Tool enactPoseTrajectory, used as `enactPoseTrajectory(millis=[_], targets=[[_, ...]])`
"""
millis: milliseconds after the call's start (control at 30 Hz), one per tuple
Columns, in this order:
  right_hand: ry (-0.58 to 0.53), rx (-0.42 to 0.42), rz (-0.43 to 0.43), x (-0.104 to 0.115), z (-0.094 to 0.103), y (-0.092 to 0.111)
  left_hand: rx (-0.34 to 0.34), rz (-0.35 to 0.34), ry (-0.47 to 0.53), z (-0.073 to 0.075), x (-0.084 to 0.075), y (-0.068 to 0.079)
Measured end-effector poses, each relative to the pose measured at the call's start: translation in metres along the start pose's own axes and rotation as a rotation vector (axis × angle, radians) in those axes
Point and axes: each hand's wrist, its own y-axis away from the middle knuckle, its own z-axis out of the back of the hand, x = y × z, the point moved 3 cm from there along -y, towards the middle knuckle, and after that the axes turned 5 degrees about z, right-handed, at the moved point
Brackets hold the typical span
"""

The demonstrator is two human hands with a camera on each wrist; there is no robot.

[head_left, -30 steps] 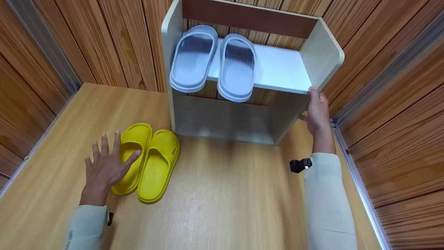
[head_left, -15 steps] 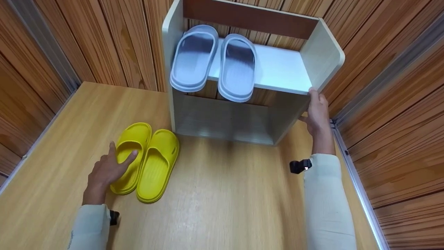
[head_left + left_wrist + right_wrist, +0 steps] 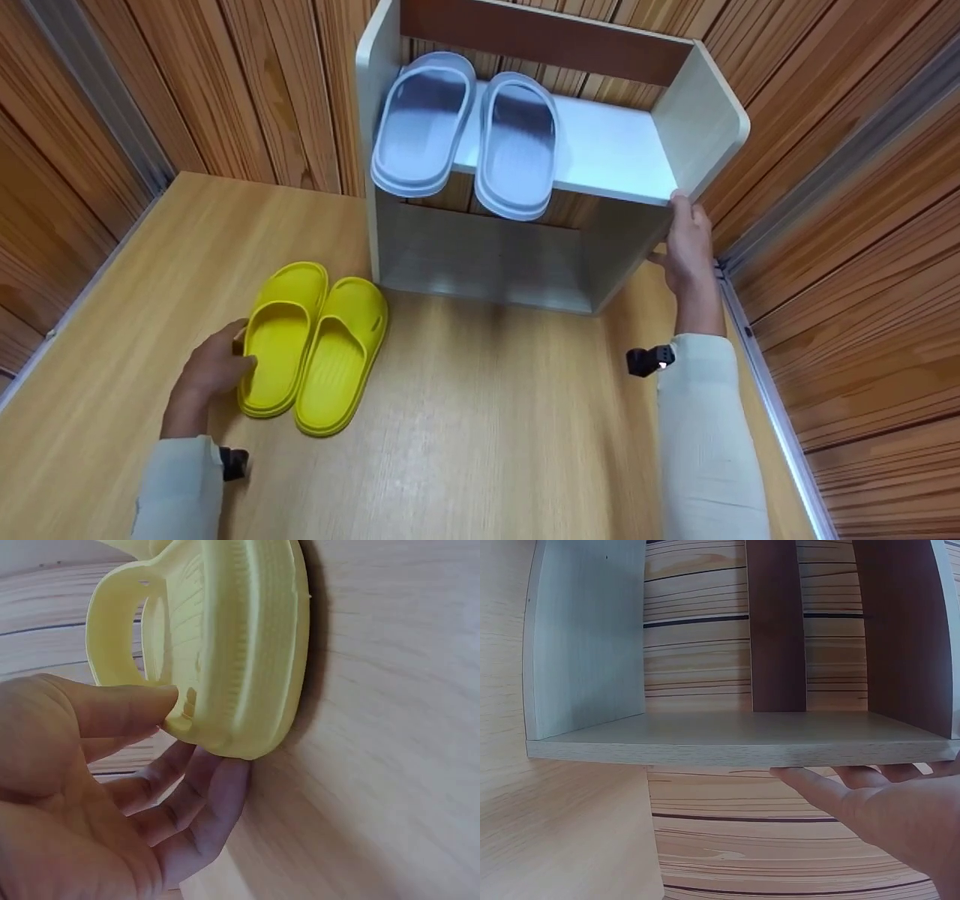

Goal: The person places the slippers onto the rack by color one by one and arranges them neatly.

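My left hand [image 3: 214, 364] pinches the outer edge of the left yellow slipper [image 3: 281, 356], which lies beside the right yellow slipper [image 3: 330, 375] on the wooden floor. Seen from the left wrist, the thumb lies over the rim of the slipper [image 3: 259, 652] and the other fingers curl against its side near the sole. My right hand [image 3: 691, 255] holds the right side panel of a two-tier shoe rack [image 3: 697, 127], thumb at the front edge. The right wrist view has its fingers [image 3: 817, 787] along the panel's outer face.
A left grey slipper [image 3: 420, 142] and a right grey slipper [image 3: 519, 154] sit on the rack's upper shelf [image 3: 607, 150], heels over its front edge. Wood-panelled walls [image 3: 225, 97] enclose the floor [image 3: 465, 420] at the back and both sides.
My left hand has gone from spread fingers over the left yellow slipper to pinching its outer edge. The right hand and rack have stayed in place.
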Motion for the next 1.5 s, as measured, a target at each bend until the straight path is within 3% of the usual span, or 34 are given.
enactPoseTrajectory(millis=[200, 467, 600, 733, 967, 1200, 1500], targets=[[0.004, -0.011, -0.001, -0.003, 0.000, 0.001, -0.033, -0.005, 0.005, 0.002, 0.002, 0.002], [0.005, 0.002, -0.002, -0.002, -0.001, 0.001, -0.023, 0.023, 0.073, 0.009, 0.003, 0.010], [0.006, 0.012, -0.008, -0.001, -0.002, 0.000, -0.087, 0.017, 0.075, 0.013, 0.004, 0.017], [0.003, 0.003, -0.028, 0.000, 0.000, -0.001, -0.144, -0.018, 0.088, 0.018, 0.000, 0.023], [-0.001, 0.003, -0.030, -0.001, 0.000, -0.001, -0.152, -0.041, 0.170, 0.019, -0.007, 0.029], [-0.006, 0.001, 0.001, 0.000, -0.001, 0.000, -0.158, -0.101, 0.206, 0.016, -0.006, 0.032], [-0.024, -0.005, -0.020, -0.001, 0.002, -0.001, -0.164, -0.205, 0.221, 0.006, -0.015, 0.041]])
